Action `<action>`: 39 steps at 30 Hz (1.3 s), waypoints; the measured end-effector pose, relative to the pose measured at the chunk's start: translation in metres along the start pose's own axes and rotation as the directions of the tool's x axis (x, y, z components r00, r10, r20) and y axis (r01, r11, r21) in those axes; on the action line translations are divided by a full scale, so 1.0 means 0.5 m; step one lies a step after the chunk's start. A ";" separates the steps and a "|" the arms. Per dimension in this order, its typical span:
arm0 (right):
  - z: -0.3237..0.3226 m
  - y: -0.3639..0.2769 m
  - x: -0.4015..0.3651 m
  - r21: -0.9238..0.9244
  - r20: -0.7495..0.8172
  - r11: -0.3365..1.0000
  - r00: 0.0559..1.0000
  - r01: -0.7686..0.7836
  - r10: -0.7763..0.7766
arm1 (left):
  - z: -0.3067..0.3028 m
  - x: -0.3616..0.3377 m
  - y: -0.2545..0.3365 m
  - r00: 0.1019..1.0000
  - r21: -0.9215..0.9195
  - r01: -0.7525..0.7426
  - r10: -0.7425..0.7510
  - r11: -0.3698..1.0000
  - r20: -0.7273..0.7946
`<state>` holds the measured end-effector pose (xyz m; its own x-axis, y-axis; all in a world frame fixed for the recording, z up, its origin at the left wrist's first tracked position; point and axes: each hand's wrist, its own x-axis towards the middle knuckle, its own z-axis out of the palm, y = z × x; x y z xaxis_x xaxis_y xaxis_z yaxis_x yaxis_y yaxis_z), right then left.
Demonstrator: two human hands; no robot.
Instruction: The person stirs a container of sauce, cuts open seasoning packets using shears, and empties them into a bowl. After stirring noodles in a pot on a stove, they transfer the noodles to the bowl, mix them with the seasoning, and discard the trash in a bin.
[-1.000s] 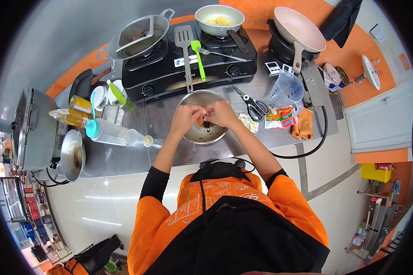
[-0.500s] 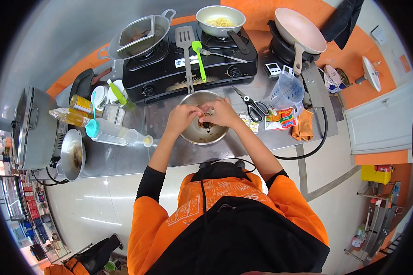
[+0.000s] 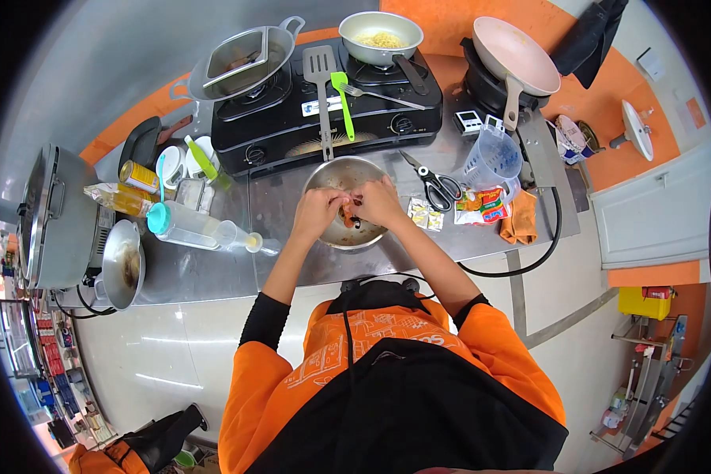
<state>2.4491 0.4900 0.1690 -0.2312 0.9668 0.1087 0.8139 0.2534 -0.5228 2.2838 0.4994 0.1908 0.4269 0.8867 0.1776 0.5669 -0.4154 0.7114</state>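
Over a round metal bowl (image 3: pixel 344 170) at the counter's front, my two hands meet with fingers pinched. Between them is a small reddish-orange piece, seemingly a sachet (image 3: pixel 347 213), partly hidden by the fingers. My left hand (image 3: pixel 319 210) grips its left side and my right hand (image 3: pixel 378 204) its right side. Dark bits and brownish specks lie in the bowl beneath. Right of the bowl are black-handled scissors (image 3: pixel 436 186), blades pointing up-left, and small pale sachets (image 3: pixel 425 213). A red and yellow packet (image 3: pixel 482 205) lies farther right.
Behind the bowl stands a black gas stove (image 3: pixel 324 130) carrying a pot, a noodle pan (image 3: pixel 381 35), a spatula (image 3: pixel 319 71), a green brush and a fork. Bottles (image 3: pixel 189 227) and a small wok (image 3: pixel 123 267) sit left; a measuring jug (image 3: pixel 494 158) and orange cloth (image 3: pixel 519 219) sit right.
Both hands have shifted slightly within the bowl area. More of the reddish-orange piece now shows between the fingers, lower down. The pale sachets are more exposed beside my right hand.
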 end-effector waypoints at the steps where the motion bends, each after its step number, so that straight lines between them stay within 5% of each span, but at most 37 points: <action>1: 0.003 -0.001 0.000 -0.013 0.002 1.000 1.000 -0.004 0.004 | 0.001 0.000 0.001 1.000 0.002 -0.010 0.010 1.000 -0.001; 11: 0.021 -0.009 -0.003 -0.200 0.073 0.980 0.997 0.002 0.013 | -0.001 -0.002 -0.003 1.000 0.035 -0.005 0.004 0.999 0.024; 15: -0.001 -0.014 -0.022 -0.018 0.001 0.998 0.999 0.053 -0.053 | -0.012 -0.001 0.016 0.999 0.144 -0.009 0.001 0.990 0.051; 18: -0.003 -0.012 -0.040 0.198 -0.065 0.980 0.997 -0.032 0.046 | -0.025 0.003 0.038 0.994 0.096 -0.053 0.044 0.994 0.097; 19: -0.007 -0.008 -0.047 0.237 -0.119 0.970 0.989 -0.057 0.087 | -0.028 0.002 0.053 0.995 0.128 -0.098 0.098 0.987 0.008; 21: -0.014 0.003 -0.061 0.510 -0.151 0.845 0.951 -0.159 0.270 | -0.048 -0.003 0.124 0.965 0.188 -0.171 0.203 0.967 -0.167; 24: -0.047 0.041 -0.095 0.846 -0.057 0.486 0.868 -0.220 0.493 | -0.059 -0.015 0.183 0.979 0.056 -0.085 0.094 0.995 -0.181; 27: -0.081 0.114 -0.166 0.977 0.111 0.070 0.764 -0.201 0.636 | -0.024 -0.026 0.213 0.995 -0.239 -0.041 0.061 0.970 0.075; 30: -0.123 0.198 -0.245 0.984 0.148 -0.060 0.581 -0.167 0.801 | 0.063 -0.030 0.244 0.940 -0.266 0.157 -0.062 0.951 0.336; 33: -0.126 0.298 -0.321 0.990 0.000 0.067 0.473 -0.124 0.881 | 0.195 -0.027 0.239 0.916 -0.120 0.153 -0.095 0.981 0.390; 36: -0.138 0.338 -0.343 0.972 -0.162 0.213 0.374 -0.099 0.913 | 0.330 -0.027 0.217 0.972 0.234 0.154 -0.190 0.960 0.136; 37: -0.135 0.346 -0.339 0.962 -0.213 0.254 0.310 -0.097 0.927 | 0.358 -0.020 0.215 0.957 0.309 0.185 -0.242 0.933 0.158; 39: -0.133 0.362 -0.340 0.723 -0.488 0.588 0.334 -0.362 0.806 | 0.390 -0.010 0.215 0.947 0.369 0.264 -0.312 0.891 0.075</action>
<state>2.6711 0.3737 0.1122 0.8392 0.5431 0.0278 0.1769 -0.2242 -0.9584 2.4803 0.4108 0.1339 0.2802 0.9543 -0.1043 0.8777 -0.2107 0.4303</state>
